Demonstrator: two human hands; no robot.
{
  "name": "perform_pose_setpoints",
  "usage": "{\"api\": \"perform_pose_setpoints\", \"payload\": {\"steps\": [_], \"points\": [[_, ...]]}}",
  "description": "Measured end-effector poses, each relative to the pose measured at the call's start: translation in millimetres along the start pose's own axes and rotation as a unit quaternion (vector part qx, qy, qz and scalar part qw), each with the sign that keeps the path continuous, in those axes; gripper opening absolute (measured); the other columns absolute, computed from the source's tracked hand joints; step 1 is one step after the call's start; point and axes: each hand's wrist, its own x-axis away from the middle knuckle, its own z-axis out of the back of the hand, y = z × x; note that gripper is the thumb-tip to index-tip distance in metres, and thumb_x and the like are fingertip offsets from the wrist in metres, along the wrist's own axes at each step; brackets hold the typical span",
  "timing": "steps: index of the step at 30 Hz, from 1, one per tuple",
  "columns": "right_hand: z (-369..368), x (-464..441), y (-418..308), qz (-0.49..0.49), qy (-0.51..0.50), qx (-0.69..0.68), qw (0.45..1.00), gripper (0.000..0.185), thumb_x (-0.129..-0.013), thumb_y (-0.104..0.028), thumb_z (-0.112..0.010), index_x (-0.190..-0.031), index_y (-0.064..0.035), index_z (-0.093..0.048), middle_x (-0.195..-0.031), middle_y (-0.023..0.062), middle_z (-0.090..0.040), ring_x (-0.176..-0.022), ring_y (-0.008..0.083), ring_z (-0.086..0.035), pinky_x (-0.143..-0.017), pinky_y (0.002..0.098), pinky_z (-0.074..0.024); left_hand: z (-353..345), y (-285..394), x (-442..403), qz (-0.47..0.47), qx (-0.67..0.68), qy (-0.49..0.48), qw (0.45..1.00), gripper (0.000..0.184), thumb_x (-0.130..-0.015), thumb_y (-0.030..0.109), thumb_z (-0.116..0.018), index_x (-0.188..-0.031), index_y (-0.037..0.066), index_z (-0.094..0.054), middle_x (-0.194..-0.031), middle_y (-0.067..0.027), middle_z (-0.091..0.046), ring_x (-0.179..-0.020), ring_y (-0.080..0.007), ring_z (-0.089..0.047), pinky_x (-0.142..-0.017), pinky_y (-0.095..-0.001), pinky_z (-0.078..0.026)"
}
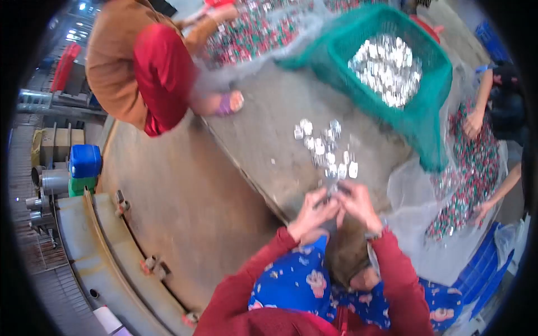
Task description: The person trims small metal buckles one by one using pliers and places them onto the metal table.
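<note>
Grey floor slab (269, 101): fills the middle of the frame; carries the sheets, the basket and the loose pieces.
White sheet (409, 199): right of frame; bears a spread of red, green and silvery pieces (476, 162), with co-workers' hands (475, 123) over it.
Green basket (400, 29): upper right; teal netting (428, 148) drapes its near side; a heap of silvery pieces (388, 71) lies inside, walls showing above it.
Pale mesh sheet (227, 74): upper centre; bears a similar coloured spread, beside a crouching person (117, 67).
Hands: left hand (312, 215) and right hand (358, 206) together, lower centre, fingertips curled on a small piece (335, 189).
Loose silvery pieces (322, 147): centre of frame, scattered just beyond the fingertips, outside the basket.
Small piece: between both sets of fingertips, too blurred to identify.
Step in hand: judged to be close fingertip work on that one piece.
Next move: would call for a steady two-handed pinch, then parting the fingers without disturbing the scatter.
</note>
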Motion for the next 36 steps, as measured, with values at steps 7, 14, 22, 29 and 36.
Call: {"api": "perform_pose_setpoints", "payload": {"steps": [7, 14, 22, 29, 36], "points": [[-19, -5, 22, -0.102, -0.002, -0.258, 0.961, 0.035, -0.085, -0.008, -0.061, -0.118, 0.0041, -0.057, -0.099, 0.0127, -0.068, -0.082, 0.0176, -0.065, -0.072, 0.029, -0.052, 8, -1, -2, 0.206, -0.027, -0.003, 0.978, 0.014, -0.088, 0.01, -0.059, -0.095, -0.002, -0.06, -0.078, -0.0002, -0.062, -0.074, -0.0034, -0.053, -0.062, -0.0231, -0.046], [9, 0, 46, -0.141, -0.074, -0.544, 0.824, 0.048, -0.086, 0.001, -0.059, -0.132, 0.0004, -0.045, -0.113, 0.0119, -0.06, -0.097, 0.0229, -0.063, -0.087, 0.0319, -0.0529, 54, -23, -12, 0.089, -0.438, 0.044, 0.894, 0.037, -0.086, 0.029, -0.062, -0.109, 0.001, -0.057, -0.086, -0.0196, -0.058, -0.079, -0.0341, -0.061, -0.066, -0.0441, -0.046], [14, -5, 45, -0.158, -0.081, -0.582, 0.794, 0.041, -0.087, -0.002, -0.058, -0.126, 0.0041, -0.047, -0.109, 0.015, -0.062, -0.096, 0.0264, -0.064, -0.086, 0.0359, -0.0533, 80, -50, -2, 0.082, -0.634, 0.008, 0.769, 0.057, -0.075, 0.006, -0.064, -0.128, 0.002, -0.041, -0.115, -0.0226, -0.044, -0.097, -0.041, -0.054, -0.081, -0.0462, -0.046], [17, -7, 52, -0.179, -0.129, -0.617, 0.755, 0.03, -0.089, -0.007, -0.058, -0.115, 0.0064, -0.056, -0.102, 0.0135, -0.064, -0.091, 0.0225, -0.065, -0.08, 0.0324, -0.0535, 22, 33, -45, -0.071, -0.321, -0.135, 0.935, 0.057, -0.072, 0.013, -0.07, -0.124, 0.001, -0.05, -0.117, -0.0179, -0.054, -0.104, -0.0345, -0.054, -0.088, -0.0395, -0.046], [25, -4, 40, -0.217, -0.142, -0.548, 0.795, 0.022, -0.089, -0.006, -0.058, -0.107, 0.0056, -0.06, -0.094, 0.0099, -0.065, -0.084, 0.0183, -0.064, -0.075, 0.0285, -0.0528, 8, 36, -54, -0.059, -0.35, -0.25, 0.901, 0.052, -0.075, 0.019, -0.069, -0.118, -0.003, -0.052, -0.109, -0.0207, -0.057, -0.097, -0.0367, -0.058, -0.081, -0.0414, -0.05]]}}
